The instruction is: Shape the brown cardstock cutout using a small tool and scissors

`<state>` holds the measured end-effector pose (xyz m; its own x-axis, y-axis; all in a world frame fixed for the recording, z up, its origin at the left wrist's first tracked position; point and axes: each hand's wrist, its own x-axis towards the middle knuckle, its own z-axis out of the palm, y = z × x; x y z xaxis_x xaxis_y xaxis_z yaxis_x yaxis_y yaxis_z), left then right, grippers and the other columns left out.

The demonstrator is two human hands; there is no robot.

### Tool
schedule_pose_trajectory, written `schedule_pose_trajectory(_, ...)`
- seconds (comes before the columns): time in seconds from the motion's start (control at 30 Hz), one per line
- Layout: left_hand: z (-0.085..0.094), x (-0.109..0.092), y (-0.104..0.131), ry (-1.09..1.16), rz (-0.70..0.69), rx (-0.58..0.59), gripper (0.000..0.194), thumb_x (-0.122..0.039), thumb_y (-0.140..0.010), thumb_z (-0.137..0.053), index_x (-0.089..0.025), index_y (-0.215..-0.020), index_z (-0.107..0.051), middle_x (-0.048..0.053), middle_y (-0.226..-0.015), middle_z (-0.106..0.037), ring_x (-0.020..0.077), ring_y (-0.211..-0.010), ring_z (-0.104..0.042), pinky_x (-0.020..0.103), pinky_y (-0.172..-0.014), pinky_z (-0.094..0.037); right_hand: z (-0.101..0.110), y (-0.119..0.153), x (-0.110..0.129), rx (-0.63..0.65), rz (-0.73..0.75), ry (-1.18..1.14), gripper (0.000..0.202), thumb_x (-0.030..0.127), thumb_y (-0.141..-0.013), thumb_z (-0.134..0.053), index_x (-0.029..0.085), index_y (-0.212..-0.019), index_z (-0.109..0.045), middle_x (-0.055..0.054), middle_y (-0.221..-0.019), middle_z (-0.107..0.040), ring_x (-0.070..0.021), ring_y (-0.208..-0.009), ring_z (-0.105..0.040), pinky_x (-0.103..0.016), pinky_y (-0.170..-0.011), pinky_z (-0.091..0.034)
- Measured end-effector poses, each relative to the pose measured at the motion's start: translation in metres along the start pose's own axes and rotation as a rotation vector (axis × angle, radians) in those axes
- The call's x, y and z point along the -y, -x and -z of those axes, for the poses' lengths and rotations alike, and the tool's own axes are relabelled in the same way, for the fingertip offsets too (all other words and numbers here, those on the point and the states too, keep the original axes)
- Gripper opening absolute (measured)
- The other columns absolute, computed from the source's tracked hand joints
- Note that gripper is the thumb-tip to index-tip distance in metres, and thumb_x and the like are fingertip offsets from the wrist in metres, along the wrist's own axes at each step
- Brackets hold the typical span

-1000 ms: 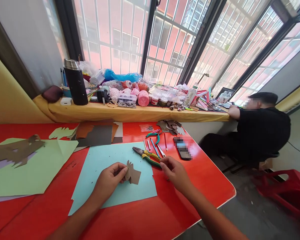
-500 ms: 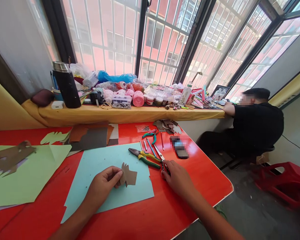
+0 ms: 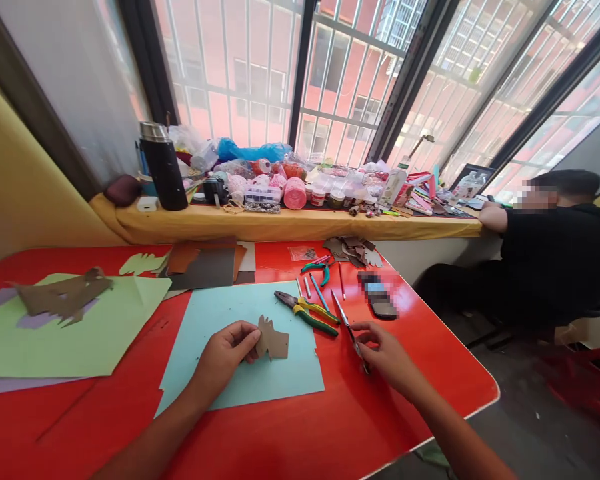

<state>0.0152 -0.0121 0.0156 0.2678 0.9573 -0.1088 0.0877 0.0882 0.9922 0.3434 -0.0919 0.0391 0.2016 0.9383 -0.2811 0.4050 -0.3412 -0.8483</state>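
Note:
Pinched between the thumb and fingers of my left hand (image 3: 230, 350) is a brown cut-out piece (image 3: 279, 343) with a jagged upper edge, leather or card, I cannot tell which. It is over the light blue sheet (image 3: 205, 310). My right hand (image 3: 387, 353) is closed around the handles of metal scissors (image 3: 344, 313), whose blades point away from me and look shut. To their left lie combination pliers (image 3: 307, 312) with yellow and green handles, partly on the sheet. Small teal-handled pliers (image 3: 321, 268) rest farther back.
A phone (image 3: 380, 297) lies beyond the scissors. Pencils, including a blue one (image 3: 320, 293), are near the pliers. Brown scraps (image 3: 350, 250) and green paper (image 3: 135, 313) lie on the red table (image 3: 380, 420). A crowded sill holds a black flask (image 3: 165, 170). Another person (image 3: 560, 247) sits at right.
My right hand has picked the scissors up off the table and drawn them slightly nearer. My left hand keeps its hold on the brown piece. The camera view has turned left.

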Motion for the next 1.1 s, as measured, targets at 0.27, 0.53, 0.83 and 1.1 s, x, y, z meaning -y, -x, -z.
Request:
schedule_pose_trajectory(0.27,0.002,0.008,-0.006,0.127,0.0,-0.011,0.04,-0.058,-0.08,-0.074,-0.018,-0.081,-0.071,0.002,-0.068,-0.07,0.0157,-0.059,-0.058,0.029,-0.062,-0.05,-0.006,0.032,-0.016,-0.067,-0.017,-0.483,0.071,0.058,-0.078,-0.082,0.021,-0.134,-0.059,0.002,-0.075,-0.057,-0.007,-0.048,-0.037,-0.024,-0.048,-0.026)
schedule_pose_trajectory(0.53,0.004,0.015,-0.014,0.351,-0.023,-0.159,0.036,-0.054,-0.08,-0.075,-0.019,-0.083,-0.069,0.002,-0.071,-0.068,0.0164,-0.064,-0.06,0.027,-0.062,-0.049,-0.053,0.041,0.012,0.144,0.214,-0.363,0.071,0.061,-0.09,-0.068,0.026,-0.149,-0.049,0.004,-0.074,-0.047,-0.0093,-0.051,-0.034,-0.024,-0.048,-0.033)
schedule_pose_trajectory(0.83,0.003,0.016,-0.019,0.387,-0.074,-0.201,0.039,-0.053,-0.077,-0.077,-0.016,-0.086,-0.072,0.003,-0.068,-0.069,0.0163,-0.061,-0.059,0.029,-0.063,-0.049,-0.11,0.011,0.043,0.288,0.461,0.157,0.064,0.042,-0.09,-0.067,0.025,-0.15,-0.05,0.004,-0.076,-0.05,-0.0137,-0.061,-0.045,-0.025,-0.057,-0.033)
schedule_pose_trajectory(1.1,0.004,0.018,-0.023,0.373,-0.097,-0.27,0.038,-0.053,-0.076,-0.074,-0.017,-0.084,-0.068,0.002,-0.068,-0.069,0.0172,-0.061,-0.061,0.03,-0.062,-0.051,-0.123,0.007,0.005,0.225,0.466,0.172,0.065,0.049,-0.091,-0.064,0.023,-0.15,-0.052,0.003,-0.072,-0.048,-0.0156,-0.061,-0.046,-0.025,-0.055,-0.035)
